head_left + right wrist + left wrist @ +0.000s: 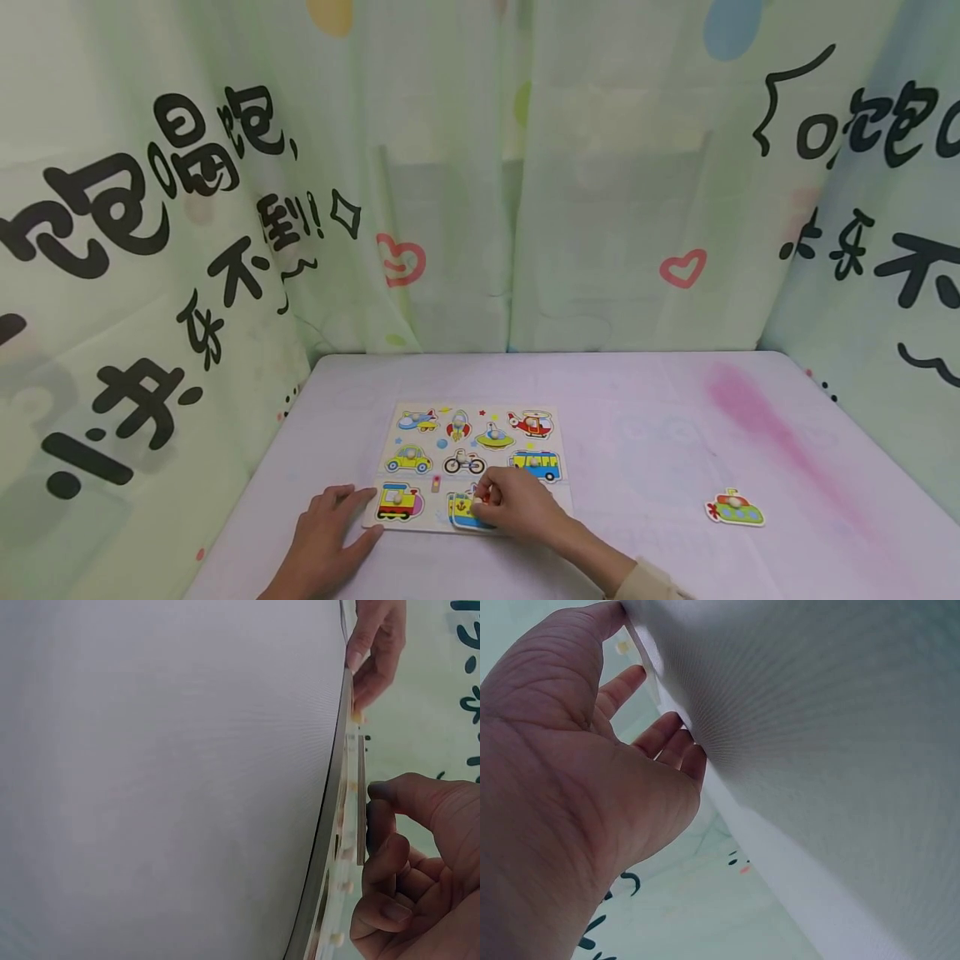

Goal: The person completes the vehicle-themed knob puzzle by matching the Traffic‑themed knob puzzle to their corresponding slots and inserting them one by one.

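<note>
A wooden knob puzzle board (438,527) lies flat on the white table. In the head view my right hand (525,504) pinches a blue and yellow ship puzzle piece (461,510) over the board's front row. From the right wrist, the ship piece (361,814) appears edge-on, slightly apart from the board, with thumb and fingers at its near face. My left hand (326,533) rests at the board's front left corner, fingers loosely spread. The train piece (396,502) sits beside that hand. Part of the front row is hidden behind my right hand.
To the right on the table (637,433) lies a green submarine piece (735,508). Vehicle pieces fill the upper rows, among them a bus (536,463), a bicycle (465,462) and a helicopter (531,424). Printed curtains (450,208) stand behind and on both sides.
</note>
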Available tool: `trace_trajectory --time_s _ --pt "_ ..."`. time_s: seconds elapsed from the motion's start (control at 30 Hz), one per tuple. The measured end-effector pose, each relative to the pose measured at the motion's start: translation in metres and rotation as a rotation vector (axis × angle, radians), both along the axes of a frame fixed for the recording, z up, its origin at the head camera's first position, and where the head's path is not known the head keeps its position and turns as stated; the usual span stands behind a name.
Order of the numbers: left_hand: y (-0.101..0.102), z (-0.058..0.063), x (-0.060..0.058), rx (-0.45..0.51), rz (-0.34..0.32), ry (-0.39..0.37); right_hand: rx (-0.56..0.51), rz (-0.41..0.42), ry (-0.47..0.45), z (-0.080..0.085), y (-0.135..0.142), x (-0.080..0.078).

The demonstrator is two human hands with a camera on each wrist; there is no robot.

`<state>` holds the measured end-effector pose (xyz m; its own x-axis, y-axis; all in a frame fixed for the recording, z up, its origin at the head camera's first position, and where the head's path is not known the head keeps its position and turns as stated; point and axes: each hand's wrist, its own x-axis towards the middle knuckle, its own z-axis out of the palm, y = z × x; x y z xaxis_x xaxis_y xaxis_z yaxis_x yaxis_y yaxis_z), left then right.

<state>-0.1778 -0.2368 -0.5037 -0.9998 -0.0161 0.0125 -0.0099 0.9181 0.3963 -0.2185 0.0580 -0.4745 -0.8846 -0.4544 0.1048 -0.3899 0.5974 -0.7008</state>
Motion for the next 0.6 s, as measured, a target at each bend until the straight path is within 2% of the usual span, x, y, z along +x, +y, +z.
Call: trace_trajectory --time_s 0.6 --pt "0.000 -0.001 0.001 -0.003 -0.012 0.018 0.042 0.021 -0.034 -0.003 -0.011 -0.011"
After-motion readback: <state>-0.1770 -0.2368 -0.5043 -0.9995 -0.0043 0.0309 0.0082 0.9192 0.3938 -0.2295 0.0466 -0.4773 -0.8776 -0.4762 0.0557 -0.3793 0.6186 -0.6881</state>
